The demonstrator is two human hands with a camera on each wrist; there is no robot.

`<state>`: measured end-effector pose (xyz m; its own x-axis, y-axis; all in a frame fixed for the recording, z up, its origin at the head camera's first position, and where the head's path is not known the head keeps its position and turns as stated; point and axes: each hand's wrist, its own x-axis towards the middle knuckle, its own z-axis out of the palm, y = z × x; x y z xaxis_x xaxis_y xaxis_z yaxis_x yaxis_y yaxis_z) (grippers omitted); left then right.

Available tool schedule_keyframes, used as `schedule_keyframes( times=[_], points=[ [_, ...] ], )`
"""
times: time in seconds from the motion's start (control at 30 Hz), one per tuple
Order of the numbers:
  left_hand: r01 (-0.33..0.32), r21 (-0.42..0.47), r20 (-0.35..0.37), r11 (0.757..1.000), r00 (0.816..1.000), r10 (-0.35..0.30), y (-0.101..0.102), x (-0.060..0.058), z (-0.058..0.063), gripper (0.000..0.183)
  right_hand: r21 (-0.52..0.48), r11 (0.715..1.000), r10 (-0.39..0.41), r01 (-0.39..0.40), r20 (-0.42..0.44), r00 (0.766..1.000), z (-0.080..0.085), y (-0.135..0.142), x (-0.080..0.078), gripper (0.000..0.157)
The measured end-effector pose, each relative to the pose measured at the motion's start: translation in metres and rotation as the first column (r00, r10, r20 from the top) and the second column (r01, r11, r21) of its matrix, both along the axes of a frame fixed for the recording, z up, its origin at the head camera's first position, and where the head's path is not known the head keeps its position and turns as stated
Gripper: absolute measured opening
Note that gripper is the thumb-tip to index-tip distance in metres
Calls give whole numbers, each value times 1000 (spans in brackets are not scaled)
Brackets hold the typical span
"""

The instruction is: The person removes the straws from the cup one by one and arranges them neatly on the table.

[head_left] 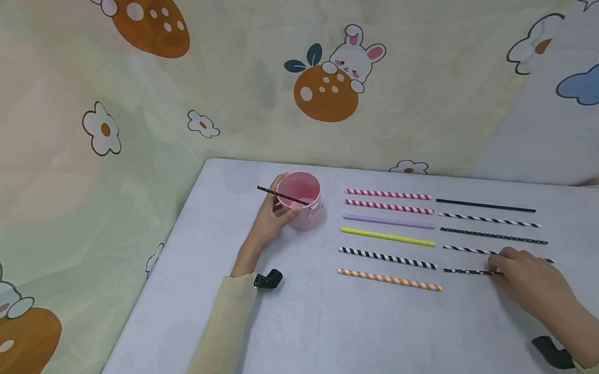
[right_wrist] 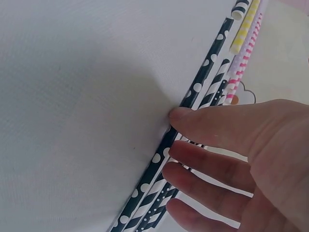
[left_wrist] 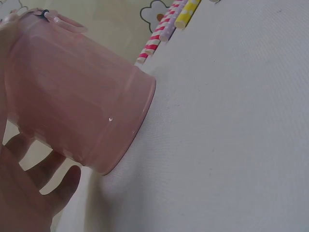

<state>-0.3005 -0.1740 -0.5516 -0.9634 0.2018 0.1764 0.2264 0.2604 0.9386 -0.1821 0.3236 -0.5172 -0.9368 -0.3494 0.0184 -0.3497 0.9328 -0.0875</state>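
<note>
My left hand (head_left: 269, 220) grips a pink cup (head_left: 308, 219) at the left of the table, with the thumb on the near side and the other fingers round the far left side. Across the cup's mouth lies a black straw with small white dots (head_left: 269, 191), its left end sticking out over the fingers. At the right, my right hand (head_left: 529, 282) pinches a black straw with large white dots (right_wrist: 149, 166) near its middle. The thumb is at its near edge and the fingers reach over to the other side. This straw is the nearest of the right column.
Beyond it in that column lie a black-and-white striped straw (head_left: 466, 249), a dotted black one (head_left: 494, 236), another striped one (head_left: 490, 220) and a plain black one (head_left: 485, 205). The left column has pink-striped, lilac (head_left: 388, 221), yellow (head_left: 387, 236), black-striped and orange-striped straws (head_left: 390, 279).
</note>
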Motion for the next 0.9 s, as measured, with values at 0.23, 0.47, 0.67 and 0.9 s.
schedule_keyframes(
  times=[0.23, 0.47, 0.67, 0.9],
  points=[
    [17, -10, 22, 1000, 1000, -17, 2, 4, 12, 85, -5, 1000, -13, 13, 34, 999, 0, 1, -2, 18],
    [50, -17, 16, 999, 999, -50, 5, 15, 36, 83, -30, 999, -21, 23, 88, 996, 5, 3, -3, 17],
    [51, -3, 15, 999, 999, -51, 5, 15, 37, 82, -48, 997, -54, 61, 146, 988, 14, 0, -7, 25],
    [63, -4, 7, 998, 998, -63, 5, 14, 37, 83, -94, 993, -55, 70, 146, 988, 24, -11, -15, 34]
  ],
)
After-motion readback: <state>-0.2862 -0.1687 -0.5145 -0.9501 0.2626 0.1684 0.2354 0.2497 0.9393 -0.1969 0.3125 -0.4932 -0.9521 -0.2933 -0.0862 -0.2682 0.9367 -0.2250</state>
